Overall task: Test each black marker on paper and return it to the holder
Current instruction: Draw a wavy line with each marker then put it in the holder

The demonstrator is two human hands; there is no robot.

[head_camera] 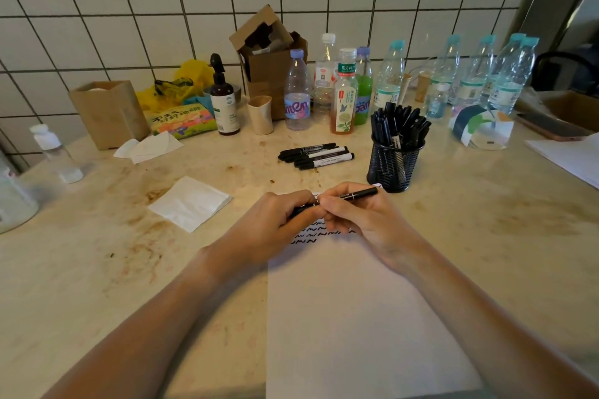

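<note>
Gripping one marker (358, 194), both hands (324, 214) meet above the paper (350, 317).

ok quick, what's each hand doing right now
left hand: closed on one end of the black marker
right hand: closed on the marker's barrel

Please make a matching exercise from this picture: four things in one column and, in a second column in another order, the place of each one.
Things:
1. marker
2. mesh holder
3. loose markers
4. folded tissue

Places:
A. lying on the table left of the holder
B. held between both hands, left hand and right hand, over the paper
C. flat on the table left of the paper
D. standing beyond the paper, full of markers

Pairs: 1-B, 2-D, 3-A, 4-C
</note>
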